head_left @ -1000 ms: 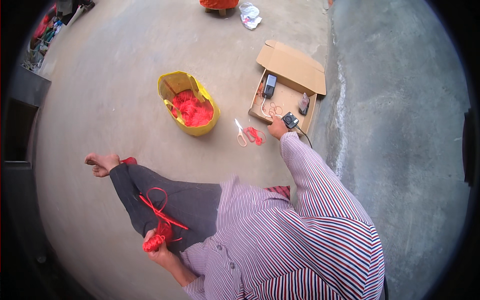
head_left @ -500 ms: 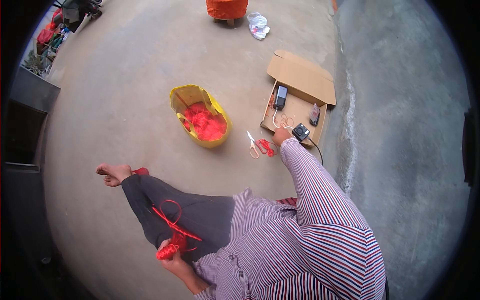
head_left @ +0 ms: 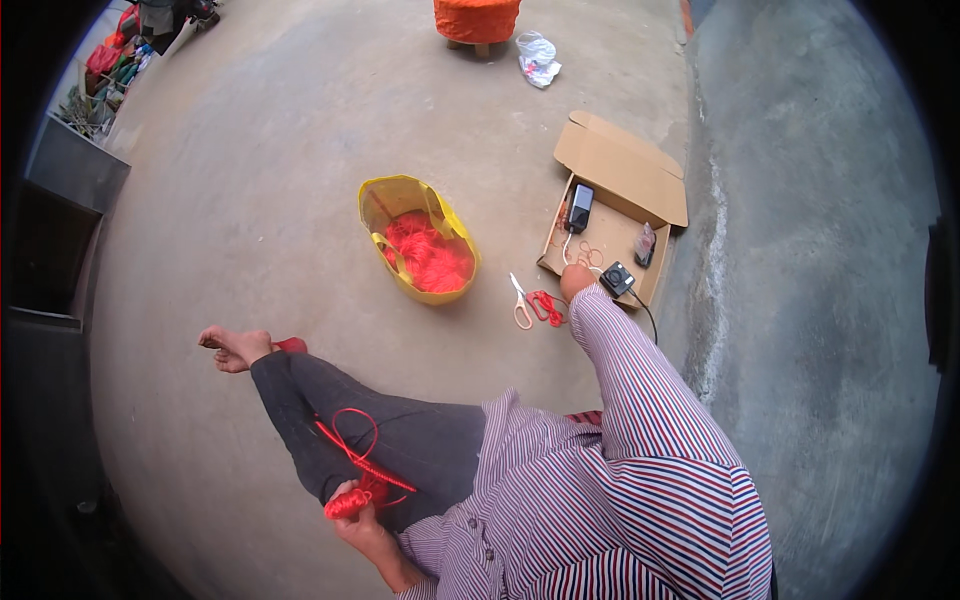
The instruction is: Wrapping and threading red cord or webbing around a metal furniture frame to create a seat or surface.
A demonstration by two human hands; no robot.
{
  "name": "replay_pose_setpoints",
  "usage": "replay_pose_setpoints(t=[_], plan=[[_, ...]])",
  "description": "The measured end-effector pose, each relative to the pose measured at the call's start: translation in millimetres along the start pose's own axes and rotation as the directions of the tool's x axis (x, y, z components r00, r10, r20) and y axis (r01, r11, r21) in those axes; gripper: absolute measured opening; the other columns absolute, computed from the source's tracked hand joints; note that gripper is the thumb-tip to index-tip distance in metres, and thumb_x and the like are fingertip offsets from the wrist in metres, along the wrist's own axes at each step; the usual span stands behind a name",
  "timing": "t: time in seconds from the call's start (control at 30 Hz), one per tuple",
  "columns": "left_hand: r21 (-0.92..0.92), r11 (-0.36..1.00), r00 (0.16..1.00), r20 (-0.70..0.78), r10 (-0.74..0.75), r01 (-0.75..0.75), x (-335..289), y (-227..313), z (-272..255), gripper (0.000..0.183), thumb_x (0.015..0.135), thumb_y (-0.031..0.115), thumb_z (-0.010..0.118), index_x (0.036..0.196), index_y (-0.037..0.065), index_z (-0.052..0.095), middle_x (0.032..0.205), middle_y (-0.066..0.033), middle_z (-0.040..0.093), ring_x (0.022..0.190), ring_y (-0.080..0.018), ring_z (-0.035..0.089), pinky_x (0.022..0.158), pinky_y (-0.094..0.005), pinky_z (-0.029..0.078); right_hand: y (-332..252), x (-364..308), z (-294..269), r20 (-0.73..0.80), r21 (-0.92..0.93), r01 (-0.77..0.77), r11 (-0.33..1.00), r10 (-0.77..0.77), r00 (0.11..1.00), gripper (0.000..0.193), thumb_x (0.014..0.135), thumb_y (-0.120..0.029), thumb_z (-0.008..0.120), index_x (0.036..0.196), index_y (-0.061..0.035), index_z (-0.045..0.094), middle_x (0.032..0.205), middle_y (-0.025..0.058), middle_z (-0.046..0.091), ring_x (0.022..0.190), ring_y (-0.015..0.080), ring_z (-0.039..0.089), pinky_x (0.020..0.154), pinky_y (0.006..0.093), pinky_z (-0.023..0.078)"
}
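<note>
My left hand (head_left: 366, 528) is closed around a bundle of shiny red cord (head_left: 347, 503) above my grey-trousered leg. A loop and a tightly coiled length of the cord stretch out over my thigh. At the near edge of an open cardboard box (head_left: 625, 216) is my right hand (head_left: 577, 281), its fingers hidden behind the back of the hand. Inside the box are a dark handheld device (head_left: 580, 208) with a white cable, some thin reddish loops and a small black item (head_left: 645, 246). A black square device (head_left: 617, 279) with a cable sits at the box's near edge.
Scissors (head_left: 520, 303) with pale handles lie beside a small red cord hank (head_left: 547, 308) on the concrete floor. A yellow bag (head_left: 467, 293) full of red strands stands left of them. Farther off are an orange-covered stool (head_left: 476, 17) and a white plastic bag (head_left: 538, 62).
The whole view has shifted, so things appear slightly farther right and lower. My left hand keeps its hold on the red cord; my right hand stays at the box's near edge.
</note>
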State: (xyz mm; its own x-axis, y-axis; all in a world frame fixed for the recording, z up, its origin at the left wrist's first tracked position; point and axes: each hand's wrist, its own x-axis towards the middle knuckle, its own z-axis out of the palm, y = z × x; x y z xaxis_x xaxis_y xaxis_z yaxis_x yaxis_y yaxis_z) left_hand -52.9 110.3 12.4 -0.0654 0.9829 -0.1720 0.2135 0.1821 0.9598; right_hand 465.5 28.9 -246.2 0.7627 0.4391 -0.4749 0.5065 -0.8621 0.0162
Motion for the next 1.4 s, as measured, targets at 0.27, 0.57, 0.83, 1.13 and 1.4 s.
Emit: replay_pose_setpoints(t=[0.27, 0.57, 0.83, 1.13, 1.4], plan=[[-0.017, 1.0, 1.0, -0.004, -0.021, 0.021, -2.5, 1.3, 3.6, 0.028, 0.08, -0.007, 0.062, 0.108, -0.005, 0.059, 0.103, -0.0126, 0.062, 0.096, -0.0217, 0.061, 0.088, -0.0334, 0.05, -2.5, -13.5, -7.5, 0.008, -0.065, 0.085, 0.994, -0.085, 0.996, 0.025, 0.089, -0.012, 0.05, 0.097, -0.0029, 0.072, 0.099, 0.0172, 0.069, 0.093, 0.0301, 0.068, 0.079, 0.0399, 0.055], [0.005, 0.999, 0.999, -0.016, 0.04, -0.04, -5.7, -4.7, 7.4, 0.033, 0.077, -0.009, 0.056, 0.109, -0.004, 0.06, 0.105, -0.0132, 0.063, 0.097, -0.022, 0.062, 0.09, -0.0357, 0.051, 10.9, -31.6, -5.2, 0.173, -0.157, 0.065, 0.986, -0.037, 0.984, 0.028, 0.092, -0.014, 0.049, 0.11, -0.0058, 0.069, 0.109, 0.0132, 0.069, 0.103, 0.0273, 0.066, 0.084, 0.0385, 0.054], [-0.06, 0.997, 0.999, -0.021, 0.044, -0.045, -12.3, -17.7, -2.4, 0.027, 0.082, -0.006, 0.064, 0.109, -0.004, 0.059, 0.107, -0.0116, 0.061, 0.1, -0.0204, 0.06, 0.092, -0.0331, 0.048, 0.5, -30.6, 10.6, 0.293, -0.258, 0.18, 0.949, -0.101, 0.951, 0.028, 0.089, -0.015, 0.053, 0.108, -0.0027, 0.069, 0.111, 0.0181, 0.067, 0.102, 0.0311, 0.066, 0.085, 0.0406, 0.054], [-0.245, 0.969, 1.0, -0.016, 0.011, -0.015, -19.9, -10.4, 1.1, 0.04, 0.088, -0.005, 0.051, 0.127, -0.005, 0.047, 0.103, -0.0092, 0.063, 0.1, -0.0169, 0.059, 0.097, -0.0313, 0.043, -131.2, -79.0, -91.7, -0.06, -0.083, 0.439, 0.895, -0.444, 0.894, 0.03, 0.083, -0.03, 0.061, 0.093, -0.0034, 0.071, 0.093, 0.0195, 0.069, 0.086, 0.0319, 0.069, 0.074, 0.0414, 0.054], [-0.22, 0.965, 0.987, 0.041, 0.156, -0.143, -12.1, 10.8, 4.7, 0.033, 0.085, -0.005, 0.058, 0.118, -0.002, 0.058, 0.106, -0.009, 0.065, 0.101, -0.0159, 0.062, 0.093, -0.0304, 0.047, -248.6, -232.7, -171.4, -0.061, 0.876, 0.471, 0.107, -0.943, 0.327, 0.019, 0.089, -0.011, 0.064, 0.103, 0.002, 0.066, 0.09, 0.0047, 0.069, 0.082, 0.0113, 0.064, 0.075, 0.0242, 0.051]])
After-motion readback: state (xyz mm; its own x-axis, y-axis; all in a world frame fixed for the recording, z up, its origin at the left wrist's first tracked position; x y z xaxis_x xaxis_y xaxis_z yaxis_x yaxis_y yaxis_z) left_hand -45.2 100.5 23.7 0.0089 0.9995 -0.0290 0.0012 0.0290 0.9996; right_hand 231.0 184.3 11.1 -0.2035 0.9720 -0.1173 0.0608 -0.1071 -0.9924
